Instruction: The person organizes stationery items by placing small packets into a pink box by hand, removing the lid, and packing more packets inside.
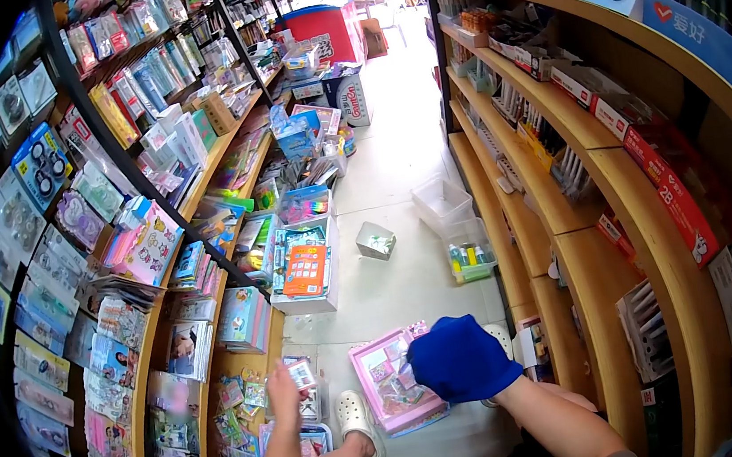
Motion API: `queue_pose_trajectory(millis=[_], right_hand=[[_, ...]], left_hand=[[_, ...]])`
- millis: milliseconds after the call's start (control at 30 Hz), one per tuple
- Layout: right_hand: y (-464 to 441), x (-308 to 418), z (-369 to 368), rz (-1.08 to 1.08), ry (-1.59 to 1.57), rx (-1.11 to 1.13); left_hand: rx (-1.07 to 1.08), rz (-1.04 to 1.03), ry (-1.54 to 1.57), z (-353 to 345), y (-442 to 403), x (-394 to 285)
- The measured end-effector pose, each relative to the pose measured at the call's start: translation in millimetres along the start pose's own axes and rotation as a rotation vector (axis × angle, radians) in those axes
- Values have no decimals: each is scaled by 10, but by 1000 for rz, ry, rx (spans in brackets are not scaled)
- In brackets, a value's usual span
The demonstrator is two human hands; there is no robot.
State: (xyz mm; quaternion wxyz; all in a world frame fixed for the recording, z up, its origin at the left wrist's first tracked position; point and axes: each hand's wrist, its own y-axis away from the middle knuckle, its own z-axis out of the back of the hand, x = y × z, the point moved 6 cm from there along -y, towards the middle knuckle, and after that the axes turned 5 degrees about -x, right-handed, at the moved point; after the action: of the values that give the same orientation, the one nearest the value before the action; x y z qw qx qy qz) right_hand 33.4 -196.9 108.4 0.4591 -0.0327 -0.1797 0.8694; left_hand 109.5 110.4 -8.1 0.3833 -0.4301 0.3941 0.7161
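My left hand (283,392) grips a small flat packet (300,375) with a pale border and a coloured picture, beside the lower left shelf. A deep-blue cloth (462,359) covers my right hand from the wrist on, so the fingers themselves are hidden. The cloth is over the right side of a pink box (369,380) on the floor. Small packets and clear wrappings (397,392) lie in that box. Below my left hand are a bin of small packets (318,439) and a shelf bottom strewn with colourful small packs (242,420).
Shelves of stationery stand close on both sides, with a curved wooden edge (600,293) at right. A white box of booklets (311,304), a small bin (375,241) and clear tubs (469,253) occupy the aisle floor. A pale clog (355,421) is on my foot.
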Motion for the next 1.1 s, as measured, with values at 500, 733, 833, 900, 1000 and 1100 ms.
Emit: queue_pose_trajectory(millis=[500, 733, 833, 900, 1000, 1100], right_hand=[[-105, -213, -102, -247, -123, -17], [-174, -210, -438, -277, -64, 166], [-291, -88, -304, -305, -134, 189], [-310, -52, -265, -299, -187, 136], [-310, -24, -214, -261, -222, 32], [-293, -34, -153, -243, -207, -8]], left_hand=[[-453, 769, 332, 2189, 305, 4102], [-559, 778, 225, 2267, 431, 4570], [-574, 763, 185, 2321, 424, 4639], [-580, 754, 154, 2344, 405, 4687], [-590, 725, 98, 2412, 362, 4746], [-600, 674, 15, 2495, 276, 4784]])
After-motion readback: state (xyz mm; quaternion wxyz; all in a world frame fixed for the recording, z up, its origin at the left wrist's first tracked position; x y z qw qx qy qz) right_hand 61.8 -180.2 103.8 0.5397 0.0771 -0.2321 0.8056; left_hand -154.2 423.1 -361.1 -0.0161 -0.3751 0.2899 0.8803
